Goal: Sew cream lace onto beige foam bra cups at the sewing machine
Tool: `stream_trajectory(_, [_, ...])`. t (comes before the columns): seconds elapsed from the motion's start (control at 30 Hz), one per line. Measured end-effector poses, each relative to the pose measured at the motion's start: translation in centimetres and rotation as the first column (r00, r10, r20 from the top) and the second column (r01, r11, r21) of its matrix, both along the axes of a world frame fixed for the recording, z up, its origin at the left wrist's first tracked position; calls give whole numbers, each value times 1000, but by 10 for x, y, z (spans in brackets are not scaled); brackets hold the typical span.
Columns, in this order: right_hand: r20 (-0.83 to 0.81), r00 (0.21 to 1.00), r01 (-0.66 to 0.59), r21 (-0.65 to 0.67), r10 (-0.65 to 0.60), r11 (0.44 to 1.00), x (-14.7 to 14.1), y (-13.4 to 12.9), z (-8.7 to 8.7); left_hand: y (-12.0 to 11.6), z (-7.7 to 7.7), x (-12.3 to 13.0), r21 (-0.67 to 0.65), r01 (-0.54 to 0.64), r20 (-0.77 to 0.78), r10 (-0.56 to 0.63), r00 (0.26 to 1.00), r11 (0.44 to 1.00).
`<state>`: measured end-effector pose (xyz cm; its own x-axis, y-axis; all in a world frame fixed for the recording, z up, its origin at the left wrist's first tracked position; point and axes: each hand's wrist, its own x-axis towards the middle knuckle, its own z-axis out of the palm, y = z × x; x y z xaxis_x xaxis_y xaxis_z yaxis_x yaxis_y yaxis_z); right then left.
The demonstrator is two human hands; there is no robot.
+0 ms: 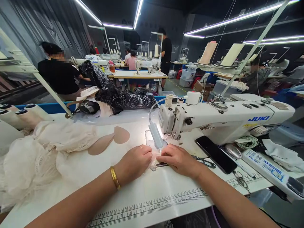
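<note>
The left hand [135, 161] pinches sheer cloth [153, 166] on the table [133, 198], before the machine [225, 114], probably kept there because the lamp [155, 136] lights it; the right hand [179, 158] curls beside it, its grip impossible to tell.

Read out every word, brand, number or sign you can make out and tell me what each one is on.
"JUKI": near sewing machine, in blue.
"JUKI": far sewing machine, small.
"HJAP": back of a person's white shirt, perhaps partial.
"6", "7", "9", "10", "12", among others: ruler along the table's front edge.
Too small or blurred: white box, yellow sticker.
</note>
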<state>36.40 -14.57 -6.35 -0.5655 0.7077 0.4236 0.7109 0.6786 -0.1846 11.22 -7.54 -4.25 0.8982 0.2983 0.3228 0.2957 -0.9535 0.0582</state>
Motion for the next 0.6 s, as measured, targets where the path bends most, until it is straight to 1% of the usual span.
stream_trajectory(0.2, [-27, 1000, -7, -26, 7, 1000, 1, -1, 2, -3, 1, 4, 50, -44, -43, 46, 998, 998])
stream_trajectory(0.43, [-44, 999, 1, -52, -4, 999, 0, -1, 5, -9, -2, 8, 30, -67, -49, 69, 996, 997])
stream_trajectory(0.6, [-56, 998, 1, -46, -4, 999, 0, -2, 6, -10, -6, 10, 0, -69, -9, 69, 998, 998])
